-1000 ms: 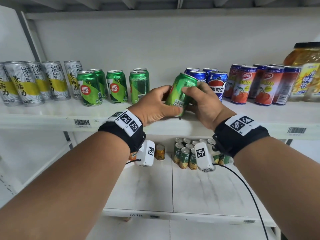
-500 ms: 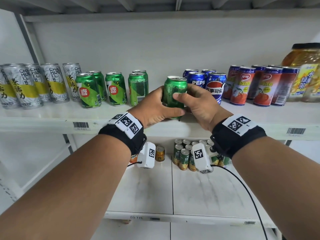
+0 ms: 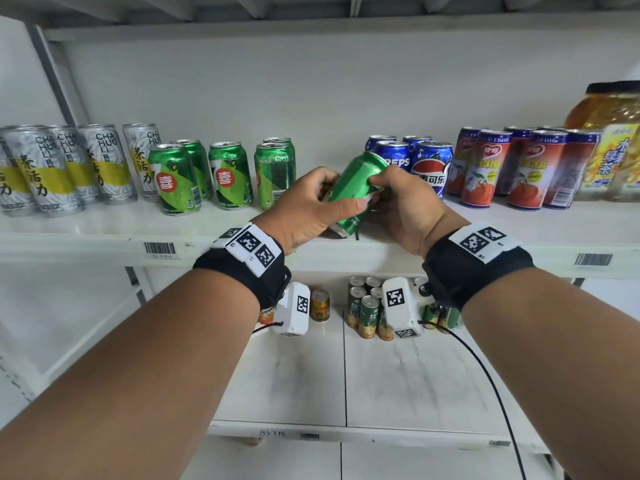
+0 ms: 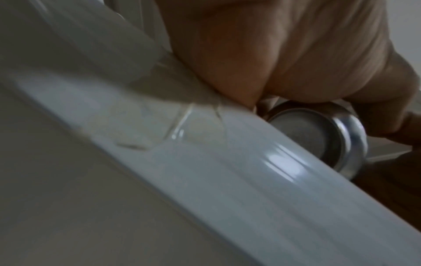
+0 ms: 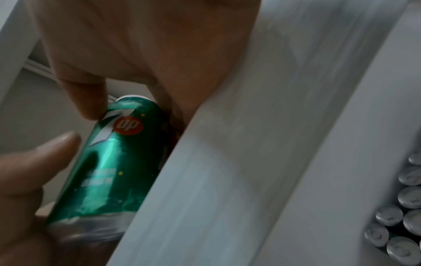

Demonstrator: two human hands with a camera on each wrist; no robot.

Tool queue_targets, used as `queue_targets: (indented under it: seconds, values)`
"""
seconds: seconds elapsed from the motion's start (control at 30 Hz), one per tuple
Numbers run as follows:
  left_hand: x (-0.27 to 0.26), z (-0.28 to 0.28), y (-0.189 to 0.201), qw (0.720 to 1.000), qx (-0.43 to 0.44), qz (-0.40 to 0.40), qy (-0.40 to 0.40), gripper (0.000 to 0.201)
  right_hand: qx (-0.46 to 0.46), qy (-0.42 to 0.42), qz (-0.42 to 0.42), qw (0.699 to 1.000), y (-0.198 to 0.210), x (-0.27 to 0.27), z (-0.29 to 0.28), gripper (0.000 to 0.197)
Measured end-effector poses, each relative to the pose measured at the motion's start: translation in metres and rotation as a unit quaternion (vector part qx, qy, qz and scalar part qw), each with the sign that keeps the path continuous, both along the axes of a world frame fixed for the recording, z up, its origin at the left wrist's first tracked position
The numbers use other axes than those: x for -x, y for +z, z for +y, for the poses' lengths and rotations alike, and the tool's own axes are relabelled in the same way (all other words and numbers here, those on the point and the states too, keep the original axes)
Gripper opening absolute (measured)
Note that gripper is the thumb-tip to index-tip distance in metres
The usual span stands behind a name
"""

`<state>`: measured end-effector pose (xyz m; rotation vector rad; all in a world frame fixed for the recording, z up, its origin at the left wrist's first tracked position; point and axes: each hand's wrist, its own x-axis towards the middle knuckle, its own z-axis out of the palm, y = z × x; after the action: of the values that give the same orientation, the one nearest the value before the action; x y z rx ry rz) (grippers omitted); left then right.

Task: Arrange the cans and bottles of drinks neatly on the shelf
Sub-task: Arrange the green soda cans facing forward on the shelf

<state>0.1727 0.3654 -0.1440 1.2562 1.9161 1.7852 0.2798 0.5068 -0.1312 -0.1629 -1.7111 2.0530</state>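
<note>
Green can point(image 3: 353, 188) leans tilted in the middle of the frame, with left hand point(image 3: 304, 206) and right hand point(image 3: 403, 202) both wrapped around it.

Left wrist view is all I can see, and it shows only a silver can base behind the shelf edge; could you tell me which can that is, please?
Observer: It is a green can; the right wrist view shows a 7up logo on it.
Operator: Thank you. Is it standing upright?
Observer: No, in the head view it is tilted, its top leaning right toward the blue Pepsi cans.
Operator: And which hand has the grip on it?
Observer: Both do: the left hand wraps its lower body, and the right hand holds it near the top.
</note>
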Motion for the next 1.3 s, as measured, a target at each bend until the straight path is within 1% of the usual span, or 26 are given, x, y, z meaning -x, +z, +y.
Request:
queue_targets:
  seconds: [0.07, 0.1, 0.13, 0.3, 0.37, 0.4, 0.47, 0.5, 0.6, 0.63, 0.67, 0.73, 0.83, 0.93, 1.0, 1.07, 1.13, 1.3]
  values:
    - [-0.001, -0.002, 0.001, 1.000, 0.010, -0.005, -0.009, 0.069, -0.007, -0.010, 0.006, 1.000, 0.000, -0.001, -0.001, 0.022]
    - [-0.001, -0.002, 0.000, 1.000, 0.012, -0.019, -0.016, 0.070, -0.010, -0.016, 0.006, 1.000, -0.001, -0.001, -0.001, 0.018]
    - [-0.001, -0.002, 0.000, 0.999, 0.012, -0.033, -0.025, 0.070, -0.012, -0.021, 0.003, 1.000, -0.001, -0.002, -0.001, 0.020]
    - [-0.002, -0.002, 0.001, 0.997, -0.017, -0.069, -0.030, 0.060, -0.019, -0.020, 0.011, 1.000, 0.000, -0.002, -0.007, 0.062]
    - [-0.002, -0.003, 0.001, 0.996, -0.020, -0.075, -0.036, 0.051, -0.024, -0.012, 0.009, 1.000, 0.001, -0.003, -0.009, 0.075]
    - [-0.002, -0.003, 0.000, 0.996, -0.021, -0.074, -0.039, 0.043, -0.028, -0.009, 0.007, 1.000, 0.001, -0.003, -0.009, 0.077]
    - [-0.001, -0.003, -0.001, 0.997, -0.027, -0.069, -0.036, 0.032, -0.037, -0.013, -0.001, 0.999, 0.001, -0.003, -0.007, 0.071]
    - [-0.001, -0.003, -0.002, 0.997, -0.029, -0.065, -0.031, 0.033, -0.037, -0.020, -0.006, 0.999, 0.000, -0.002, -0.006, 0.064]
    - [0.002, -0.003, -0.003, 0.999, -0.028, -0.030, -0.012, 0.046, -0.044, -0.030, -0.004, 0.999, -0.003, -0.003, -0.002, 0.043]
    - [0.002, -0.003, -0.003, 0.999, -0.027, -0.020, -0.009, 0.047, -0.051, -0.035, 0.005, 0.998, -0.003, -0.003, -0.001, 0.040]
    - [0.003, -0.004, -0.002, 1.000, -0.026, -0.011, -0.008, 0.048, -0.060, -0.040, 0.016, 0.997, -0.004, -0.003, -0.001, 0.041]
    - [0.002, -0.005, -0.001, 1.000, -0.025, 0.003, -0.010, 0.052, -0.079, -0.052, 0.038, 0.995, -0.005, -0.002, -0.001, 0.052]
    - [-0.003, -0.006, -0.002, 0.999, -0.005, 0.050, 0.012, 0.059, -0.084, -0.061, 0.064, 0.993, -0.007, -0.001, -0.005, 0.061]
    - [-0.006, -0.005, -0.004, 0.995, 0.003, 0.094, 0.042, 0.055, -0.084, -0.073, 0.070, 0.991, -0.006, -0.001, -0.009, 0.067]
    - [-0.005, -0.007, -0.001, 0.993, -0.001, 0.100, 0.056, 0.050, -0.095, -0.074, 0.065, 0.991, -0.001, -0.001, -0.014, 0.063]
    - [-0.002, -0.015, 0.004, 0.989, 0.007, 0.125, 0.072, 0.049, -0.117, -0.073, 0.061, 0.989, 0.003, 0.000, -0.020, 0.056]
    - [0.002, -0.027, 0.008, 0.986, 0.027, 0.148, 0.079, 0.051, -0.146, -0.071, 0.064, 0.985, 0.007, 0.002, -0.026, 0.049]
    - [0.017, -0.070, 0.023, 0.981, 0.051, 0.168, 0.087, 0.057, -0.205, -0.050, 0.089, 0.973, 0.021, 0.020, -0.060, 0.037]
